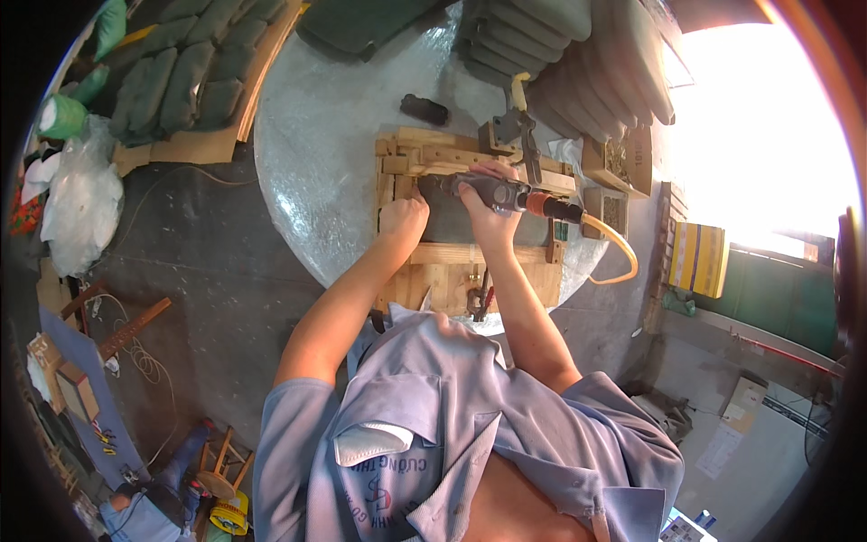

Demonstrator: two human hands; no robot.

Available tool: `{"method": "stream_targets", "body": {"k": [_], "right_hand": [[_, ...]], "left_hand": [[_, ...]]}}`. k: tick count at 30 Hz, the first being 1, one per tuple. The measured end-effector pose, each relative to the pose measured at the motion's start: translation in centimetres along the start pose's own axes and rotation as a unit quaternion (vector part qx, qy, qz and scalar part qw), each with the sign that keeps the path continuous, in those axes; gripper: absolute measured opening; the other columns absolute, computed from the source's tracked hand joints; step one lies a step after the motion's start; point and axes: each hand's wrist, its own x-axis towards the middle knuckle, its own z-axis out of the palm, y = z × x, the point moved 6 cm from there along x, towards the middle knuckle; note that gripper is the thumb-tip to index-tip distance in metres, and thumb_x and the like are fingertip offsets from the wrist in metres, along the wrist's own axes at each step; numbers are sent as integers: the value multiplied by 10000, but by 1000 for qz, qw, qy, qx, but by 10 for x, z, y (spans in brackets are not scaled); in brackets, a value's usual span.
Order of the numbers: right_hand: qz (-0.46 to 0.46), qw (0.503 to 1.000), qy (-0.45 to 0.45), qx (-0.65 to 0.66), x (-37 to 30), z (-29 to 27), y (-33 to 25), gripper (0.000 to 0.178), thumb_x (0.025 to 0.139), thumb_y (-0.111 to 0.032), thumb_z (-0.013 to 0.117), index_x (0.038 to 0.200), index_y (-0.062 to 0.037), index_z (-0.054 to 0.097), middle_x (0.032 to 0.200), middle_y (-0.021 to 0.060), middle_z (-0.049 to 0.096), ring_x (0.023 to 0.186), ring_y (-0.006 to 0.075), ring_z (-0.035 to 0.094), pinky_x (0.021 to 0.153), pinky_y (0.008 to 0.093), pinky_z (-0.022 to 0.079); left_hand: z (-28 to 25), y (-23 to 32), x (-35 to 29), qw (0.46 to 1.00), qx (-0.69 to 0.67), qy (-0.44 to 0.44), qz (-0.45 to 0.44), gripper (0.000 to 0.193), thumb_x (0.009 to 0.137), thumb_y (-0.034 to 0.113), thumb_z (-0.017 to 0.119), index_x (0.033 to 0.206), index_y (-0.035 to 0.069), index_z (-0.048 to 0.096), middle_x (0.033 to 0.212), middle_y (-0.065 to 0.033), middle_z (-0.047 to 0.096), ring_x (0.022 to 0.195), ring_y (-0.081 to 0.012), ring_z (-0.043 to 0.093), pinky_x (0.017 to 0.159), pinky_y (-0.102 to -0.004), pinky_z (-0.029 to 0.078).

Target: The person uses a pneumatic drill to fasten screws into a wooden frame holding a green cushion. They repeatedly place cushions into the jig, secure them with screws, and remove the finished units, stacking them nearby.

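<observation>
My right hand (488,215) is wrapped round a grey air tool (498,191) with an orange ring at its rear, where a yellow hose (623,271) joins. The tool lies nearly level, its nose pointing left. My left hand (404,221) is closed close to that nose, at the left end of a wooden frame (433,253); what its fingers pinch, if anything, is hidden. Between the frame's rails lies a dark grey panel (452,226), partly covered by my hands and the tool. A dark metal clamp (524,135) stands at the frame's far side.
The frame rests on a round table wrapped in clear film (312,135). A black object (424,109) lies beyond it. Stacked dark cushions (605,72) stand at far right, near wooden boxes (623,163). More cushions (185,81) lie far left. At lower left is another person (144,515).
</observation>
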Motion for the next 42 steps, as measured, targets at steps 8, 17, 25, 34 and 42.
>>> {"method": "stream_targets", "body": {"k": [8, 17, 25, 34, 42], "right_hand": [[-3, 999, -44, -10, 18, 25, -9, 455, 807, -5, 822, 1223, -6, 638, 1087, 95, 754, 1011, 171, 729, 924, 347, 588], [-9, 984, -138, -115, 24, 59, -20, 333, 808, -60, 810, 1110, -52, 670, 997, 61, 747, 928, 147, 717, 834, 326, 581], [-37, 997, -60, 14, 27, 22, -27, 346, 794, -19, 809, 1116, -60, 690, 1105, 32, 734, 1001, 126, 693, 869, 314, 567], [80, 964, 39, 251, -83, -84, -91, 546, 806, 95, 717, 1308, -19, 536, 1211, 208, 710, 1139, 322, 732, 1023, 442, 583], [48, 969, 49, 239, -119, -120, -106, 546, 811, 75, 665, 1324, -18, 502, 1241, 223, 682, 1181, 376, 707, 1092, 510, 572]], "left_hand": [[16, -2, 9, 999, -50, 8, -12, 514, 946, 96, 690, 1418, -93, 620, 814, -105, 810, 757, -237, 814, 623, -372, 646], [-15, -24, -49, 932, -269, 241, -34, 383, 1009, 122, 657, 1368, -9, 627, 721, -135, 731, 665, -248, 754, 588, -444, 595], [42, -50, -113, 339, -885, 134, -289, 310, 1110, 245, 590, 1320, 21, 629, 1039, -152, 739, 876, -273, 746, 749, -410, 627], [-31, -14, -104, 75, -991, 53, -94, 693, 1167, 488, 413, 1619, -36, 377, 1593, -274, 497, 1466, -396, 523, 1221, -529, 467], [-62, 43, -91, 98, -994, -12, -56, 700, 1163, 517, 411, 1586, -41, 418, 1551, -262, 559, 1432, -422, 554, 1220, -549, 459]]}}
